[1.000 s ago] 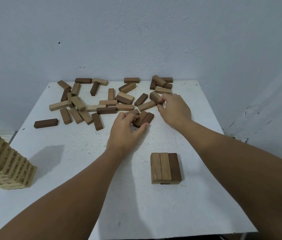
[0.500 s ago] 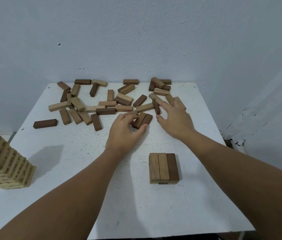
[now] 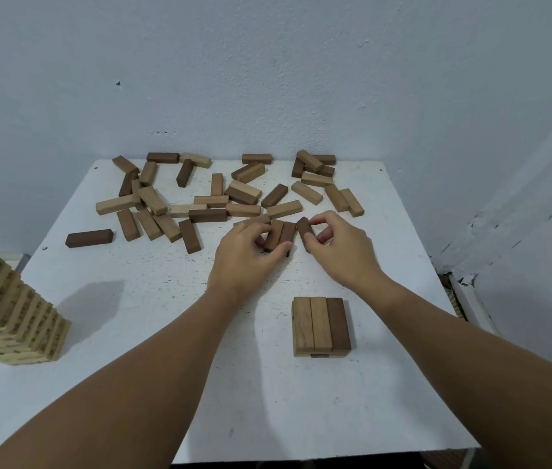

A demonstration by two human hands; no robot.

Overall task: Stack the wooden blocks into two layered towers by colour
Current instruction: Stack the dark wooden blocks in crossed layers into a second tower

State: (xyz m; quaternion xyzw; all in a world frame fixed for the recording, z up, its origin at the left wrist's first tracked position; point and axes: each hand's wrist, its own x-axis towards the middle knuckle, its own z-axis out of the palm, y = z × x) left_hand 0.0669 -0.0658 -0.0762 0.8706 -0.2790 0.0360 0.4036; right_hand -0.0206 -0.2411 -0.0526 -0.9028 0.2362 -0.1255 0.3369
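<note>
The left hand (image 3: 245, 257) is curling its thumb and fingers around a pair of dark brown rectangular wooden blocks (image 3: 280, 235) lying side by side on the white speckled desk (image 3: 152, 299); the grip is narrow and closed on the pair. The right hand (image 3: 342, 247) is pinching a single dark brown wooden block (image 3: 303, 228) between thumb and forefinger, holding it tilted just beside the pair, on the side nearer the right edge of the desk. Whether this block is touching the pair cannot be told.

Both hands are working near the centre of the desk, at the near border of a scatter of loose light and dark brown wooden blocks (image 3: 220, 194) that is spreading across the far half of the desk, up to the far edge against the pale blue wall (image 3: 267, 62). One dark brown block (image 3: 89, 238) is lying apart from the scatter, toward the left edge.

A low square stack of wooden blocks (image 3: 321, 325) is sitting between the hands and the near edge, toward the right side. Its top layer is showing three blocks laid side by side: two mid-brown and one dark brown. A lower layer is showing beneath it.

A tall tower of pale wooden blocks (image 3: 10, 316) is standing at the left edge, near the near-left corner, and is casting a shadow on the desk.
</note>
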